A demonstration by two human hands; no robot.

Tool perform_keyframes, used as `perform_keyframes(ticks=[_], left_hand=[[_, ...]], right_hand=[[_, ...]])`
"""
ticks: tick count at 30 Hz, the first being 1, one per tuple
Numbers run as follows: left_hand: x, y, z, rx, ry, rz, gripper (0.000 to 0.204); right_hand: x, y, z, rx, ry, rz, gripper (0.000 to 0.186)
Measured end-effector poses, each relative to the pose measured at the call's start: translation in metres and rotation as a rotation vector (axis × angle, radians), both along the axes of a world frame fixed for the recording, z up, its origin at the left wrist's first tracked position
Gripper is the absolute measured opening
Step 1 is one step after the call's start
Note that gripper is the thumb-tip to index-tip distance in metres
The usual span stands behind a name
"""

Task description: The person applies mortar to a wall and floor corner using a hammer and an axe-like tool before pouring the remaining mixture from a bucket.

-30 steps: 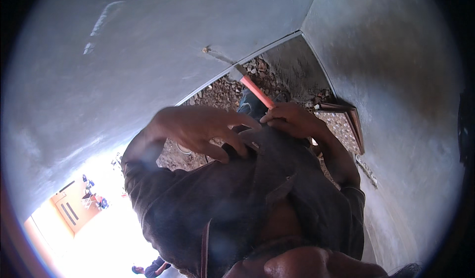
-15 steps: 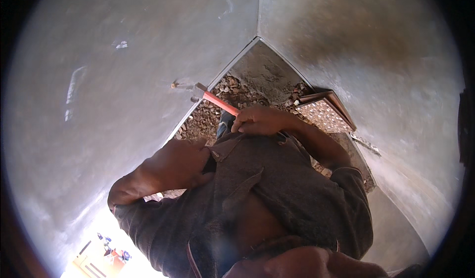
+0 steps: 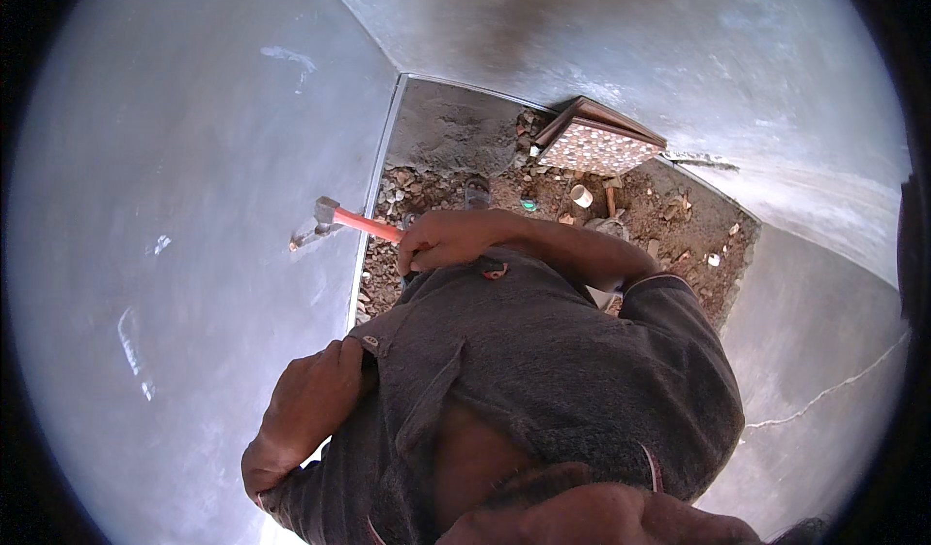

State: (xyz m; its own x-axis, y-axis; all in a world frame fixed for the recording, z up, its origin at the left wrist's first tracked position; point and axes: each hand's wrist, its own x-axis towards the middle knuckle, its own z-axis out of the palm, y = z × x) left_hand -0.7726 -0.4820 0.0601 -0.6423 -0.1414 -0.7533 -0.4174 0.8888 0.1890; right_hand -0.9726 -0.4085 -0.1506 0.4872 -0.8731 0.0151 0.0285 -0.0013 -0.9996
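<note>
My right hand (image 3: 451, 240) is closed round the reddish-orange handle of a hammer (image 3: 367, 223), held across my front. Its grey metal head (image 3: 328, 210) points left, close to the grey wall (image 3: 223, 186). Beside the head, a small brownish stub (image 3: 294, 244) shows at the wall; I cannot make out what it is. My left hand (image 3: 325, 380) is closed on the front edge of my dark shirt (image 3: 553, 351), lower left, with its fingertips partly hidden by the cloth.
Ahead, two walls meet in a corner over a floor of rubble and soil (image 3: 679, 220). Patterned tiles (image 3: 601, 147) lean against the right-hand wall. A small whitish cup-like piece (image 3: 581, 196) lies on the rubble. A pale trim strip (image 3: 378, 176) edges the left wall's foot.
My view has turned, so the corner sits further left and more rubble shows at right. My left hand appears lower and further left, still at the shirt. The hammer stays in my right hand.
</note>
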Motion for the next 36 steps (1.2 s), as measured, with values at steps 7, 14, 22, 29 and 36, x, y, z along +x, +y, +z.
perform_keyframes(ticks=[7, 14, 22, 29, 36], left_hand=[[-0.03, 0.003, 0.027, -0.068, 0.671, -0.19, 0.018], [0.007, -0.001, 0.0, 0.259, 1.257, 0.402, 0.028], [-0.004, -0.03, -0.087, 0.056, 1.14, 1.043, 0.015], [-0.032, 0.011, -0.112, 0.476, 0.975, 1.088, 0.053], [0.018, -0.028, -0.039, 0.922, 0.444, 0.23, 0.024]], right_hand=[[0.001, 0.012, -0.002, -0.053, 0.018, -0.053, 0.021], [0.005, 0.016, 0.01, -0.227, -0.077, -0.164, 0.019], [0.01, -0.003, 0.03, -0.288, -0.063, -0.384, 0.032], [-0.007, 0.023, 0.001, -0.142, 0.169, -0.489, 0.033], [-0.036, 0.06, -0.037, 0.138, 0.339, -0.605, 0.037]])
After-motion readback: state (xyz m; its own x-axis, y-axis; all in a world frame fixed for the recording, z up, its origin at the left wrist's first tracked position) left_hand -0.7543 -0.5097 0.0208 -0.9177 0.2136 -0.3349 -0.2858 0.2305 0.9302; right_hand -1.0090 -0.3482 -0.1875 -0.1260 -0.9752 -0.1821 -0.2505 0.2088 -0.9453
